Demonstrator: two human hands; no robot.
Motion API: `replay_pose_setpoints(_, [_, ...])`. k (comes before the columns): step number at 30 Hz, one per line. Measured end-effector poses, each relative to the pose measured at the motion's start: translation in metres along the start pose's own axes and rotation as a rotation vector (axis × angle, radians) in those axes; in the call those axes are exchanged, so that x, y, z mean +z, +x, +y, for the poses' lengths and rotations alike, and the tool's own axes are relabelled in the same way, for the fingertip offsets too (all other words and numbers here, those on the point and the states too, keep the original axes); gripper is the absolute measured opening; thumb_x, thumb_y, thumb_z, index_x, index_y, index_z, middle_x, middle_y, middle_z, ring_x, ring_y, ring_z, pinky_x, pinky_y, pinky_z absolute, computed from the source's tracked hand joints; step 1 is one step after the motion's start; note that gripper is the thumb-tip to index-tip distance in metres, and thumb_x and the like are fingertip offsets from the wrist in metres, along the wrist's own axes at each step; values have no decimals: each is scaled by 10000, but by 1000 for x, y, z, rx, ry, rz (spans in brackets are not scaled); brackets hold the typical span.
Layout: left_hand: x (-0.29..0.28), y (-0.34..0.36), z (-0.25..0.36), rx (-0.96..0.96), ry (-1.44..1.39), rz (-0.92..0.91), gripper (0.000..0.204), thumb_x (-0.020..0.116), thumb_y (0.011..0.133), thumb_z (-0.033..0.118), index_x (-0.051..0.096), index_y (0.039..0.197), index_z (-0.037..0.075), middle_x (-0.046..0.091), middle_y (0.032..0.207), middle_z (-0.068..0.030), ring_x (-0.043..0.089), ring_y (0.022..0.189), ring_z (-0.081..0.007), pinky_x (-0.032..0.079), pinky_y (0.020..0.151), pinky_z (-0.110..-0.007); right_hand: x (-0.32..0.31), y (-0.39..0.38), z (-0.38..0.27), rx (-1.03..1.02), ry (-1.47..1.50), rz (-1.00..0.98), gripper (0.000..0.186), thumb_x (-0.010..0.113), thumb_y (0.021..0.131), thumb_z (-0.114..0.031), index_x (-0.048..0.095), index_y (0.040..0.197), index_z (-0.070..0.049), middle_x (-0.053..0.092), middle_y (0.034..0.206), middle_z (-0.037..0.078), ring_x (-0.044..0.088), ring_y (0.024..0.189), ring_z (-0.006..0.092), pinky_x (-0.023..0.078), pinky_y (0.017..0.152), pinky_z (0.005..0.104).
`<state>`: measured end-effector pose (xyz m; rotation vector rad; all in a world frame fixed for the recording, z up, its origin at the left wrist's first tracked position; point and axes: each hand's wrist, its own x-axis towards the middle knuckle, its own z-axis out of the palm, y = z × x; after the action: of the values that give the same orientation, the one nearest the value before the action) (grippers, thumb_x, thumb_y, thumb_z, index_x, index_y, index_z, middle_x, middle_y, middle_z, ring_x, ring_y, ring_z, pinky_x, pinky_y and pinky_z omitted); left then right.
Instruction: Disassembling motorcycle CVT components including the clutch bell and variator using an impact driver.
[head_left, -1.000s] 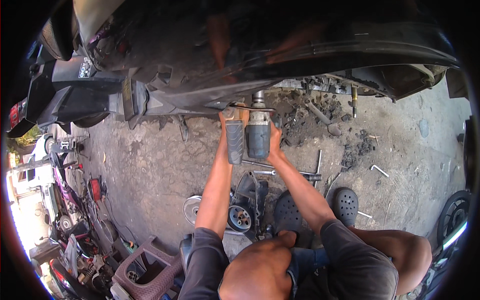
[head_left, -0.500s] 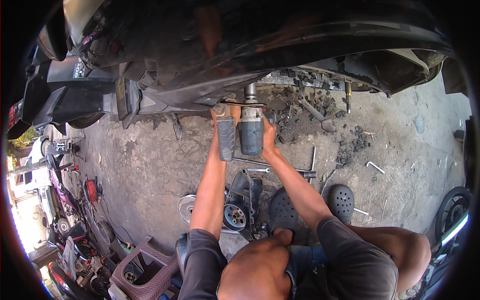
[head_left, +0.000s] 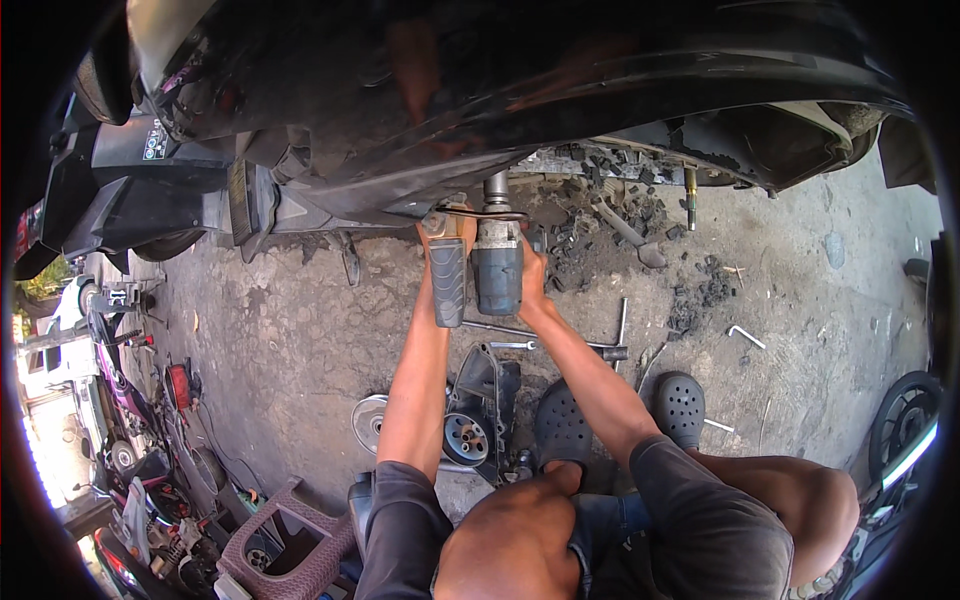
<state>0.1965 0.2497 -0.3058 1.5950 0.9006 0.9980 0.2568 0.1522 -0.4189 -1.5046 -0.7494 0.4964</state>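
Fingers of both our hands are closed on the blue-grey barrel-shaped power wrench (head_left: 497,268): the left hand (head_left: 438,232) wraps its ribbed dark handle (head_left: 447,282), the right hand (head_left: 530,280) clamps the body from the side. Largest first, the black glossy scooter body (head_left: 480,90) spans the frame overhead; we hold the wrench nose-up against its underside, where its metal socket (head_left: 496,188) meets a fitting. The step in hand appears to be driving or loosening a fastener there. We judge the next move calls for keeping the tool square to the fitting and braced against its twist. Below, the grey cracked concrete floor (head_left: 300,340) offers open room to our left; to the right lie dark debris (head_left: 700,295), a long steel T-handled wrench (head_left: 560,337), a black engine cover (head_left: 480,400) and dark perforated clogs (head_left: 680,405), narrowing the space near our knees.
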Motion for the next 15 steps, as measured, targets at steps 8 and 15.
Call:
replay_pose_setpoints(8, [-1,7,-4,109,81,-22,290,557,839,-19,621,1119,22,647,995,-70,586,943,-172,461,839,-301,-3,1,-13,16,9,24,428,710,726,-136,588,1077,76,634,690,242,680,631,326,503,585,390])
replay_pose_setpoints(15, [5,25,-11,200,146,-34,290,563,834,-21,623,1115,19,645,991,-69,585,941,-168,460,845,-299,-4,-1,-21,41,-28,30,295,650,828,-62,593,1108,11,673,745,53,590,642,82,499,579,277])
